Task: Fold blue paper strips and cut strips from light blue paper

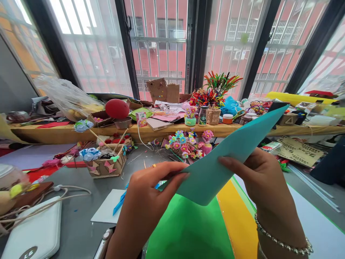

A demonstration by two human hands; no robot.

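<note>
Teal sheet (pixel 207 176): smooth, matte, gently bowed, upper end tapering.

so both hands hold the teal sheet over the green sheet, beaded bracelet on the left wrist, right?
Side is wrong: the head view shows the beaded bracelet on the right wrist. The rest stands: left hand and right hand both hold the teal sheet over the green sheet.

Two bare hands (pixel 142 194) (pixel 266 183), one turquoise paper sheet (pixel 207 176), one orange-yellow sheet (pixel 234 216), one beaded silver bracelet (pixel 283 245). Two pale-blue paper flowers (pixel 83 125) (pixel 90 154), one round red balloon (pixel 117 109), one white rounded power bank (pixel 40 226). Small multicoloured flowers (pixel 183 142) crowd too tightly to count.
</note>
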